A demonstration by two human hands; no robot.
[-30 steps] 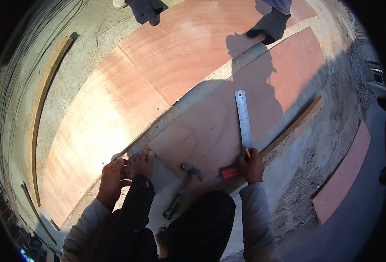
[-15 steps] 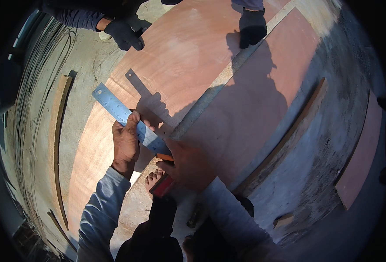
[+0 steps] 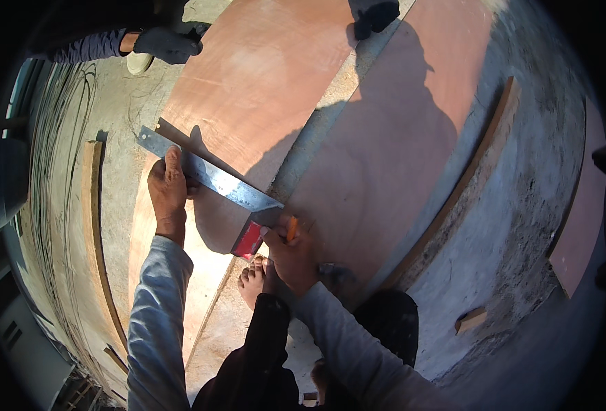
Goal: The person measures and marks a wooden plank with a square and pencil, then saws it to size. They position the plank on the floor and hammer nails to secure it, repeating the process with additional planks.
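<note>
A try square (image 3: 224,183) with a silver ruled blade and a red and dark stock lies slantwise over the near end of a reddish plywood sheet (image 3: 262,61). My left hand (image 3: 169,192) pinches the blade toward its far-left end, thumb on top. My right hand (image 3: 291,257) is closed at the stock, thumb against it. An orange pencil (image 3: 292,228) sticks up from my right fingers. The blade's right end reaches the strip between this sheet and a second plywood sheet (image 3: 385,137). Whether the blade rests flat on the wood I cannot tell.
Opposite me a person's dark-gloved hands (image 3: 169,44) show at the top. Timber strips (image 3: 92,205) lie left and right of the sheets. Thin rods (image 3: 49,171) run along the far left. My bare foot (image 3: 251,281) is beside the stock. A wood offcut (image 3: 471,320) lies at right.
The try square has turned and come down toward the plywood, its stock now plainly visible. My left hand moved left and up; my right moved slightly right. The other person's gloved hands moved up in view.
</note>
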